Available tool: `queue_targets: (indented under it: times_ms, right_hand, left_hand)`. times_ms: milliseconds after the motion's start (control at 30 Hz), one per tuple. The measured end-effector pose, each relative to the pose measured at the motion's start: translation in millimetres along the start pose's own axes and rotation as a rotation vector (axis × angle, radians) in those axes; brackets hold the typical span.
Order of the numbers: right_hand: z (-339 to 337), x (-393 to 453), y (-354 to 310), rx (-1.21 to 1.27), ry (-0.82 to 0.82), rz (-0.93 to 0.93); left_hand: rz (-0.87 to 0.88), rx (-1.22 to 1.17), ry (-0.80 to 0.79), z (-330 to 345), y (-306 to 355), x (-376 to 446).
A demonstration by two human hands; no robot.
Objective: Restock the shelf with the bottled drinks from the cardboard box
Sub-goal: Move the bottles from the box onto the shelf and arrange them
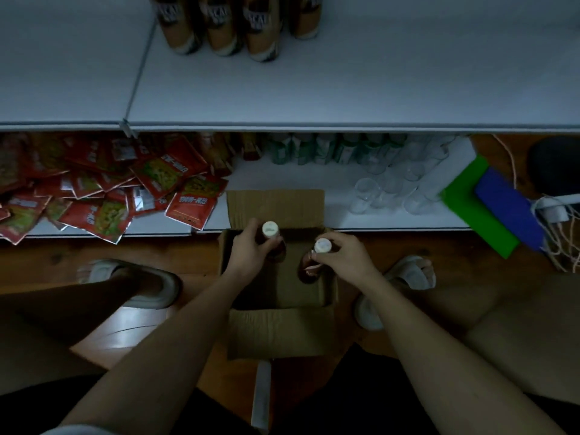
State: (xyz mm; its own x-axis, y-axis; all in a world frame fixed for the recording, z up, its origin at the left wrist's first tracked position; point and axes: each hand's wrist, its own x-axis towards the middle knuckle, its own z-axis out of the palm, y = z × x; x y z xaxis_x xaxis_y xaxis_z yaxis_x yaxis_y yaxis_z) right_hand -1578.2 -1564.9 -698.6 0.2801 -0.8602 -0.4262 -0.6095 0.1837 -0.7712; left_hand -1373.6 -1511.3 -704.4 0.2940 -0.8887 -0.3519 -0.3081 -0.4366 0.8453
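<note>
An open cardboard box (276,331) sits on the wooden floor between my feet. My left hand (248,251) grips a dark bottled drink with a white cap (270,230) at the box's far left. My right hand (343,257) grips a second dark bottle with a white cap (322,246) at the box's right side. Both bottles stand upright over the box's inside. The white upper shelf (376,89) carries several brown bottled drinks (238,26) at its back.
The lower shelf holds a heap of red snack packets (103,186), green-labelled bottles (323,149) and clear cups (392,189). Green and blue boards (489,208), a charger and cables (558,221) lie on the floor at right. My slippered feet (138,284) flank the box.
</note>
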Motion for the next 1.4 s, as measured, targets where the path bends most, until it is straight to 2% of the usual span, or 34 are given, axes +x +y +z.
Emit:
queue_targets:
  times_ms: [433,800,1067,1167,1400]
  right_hand:
    - [-40.7,-24.4,-90.5,0.408,0.143,-0.118]
    - [-103.2,-22.8,-185.6,0.343,0.308,-0.348]
    - [-144.1,-9.5,-231.4,0.302,0.352,-0.413]
    - [-159.7,4.1,-247.1,0.282,0.378,-0.439]
    - [-191.2,43.6,-275.6,0.176,0.423,-0.492]
  left_hand:
    - [0.229,-0.166,0.060,-61.3,81.1,-10.0]
    - [0.403,-0.078,0.079,-106.7,191.3,-10.9]
    - [0.458,-0.095,0.102,-119.4,255.2,4.2]
    - [0.465,-0.112,0.160,-120.3,279.9,16.0]
    - [0.528,0.044,0.316,-110.4,318.2,58.8]
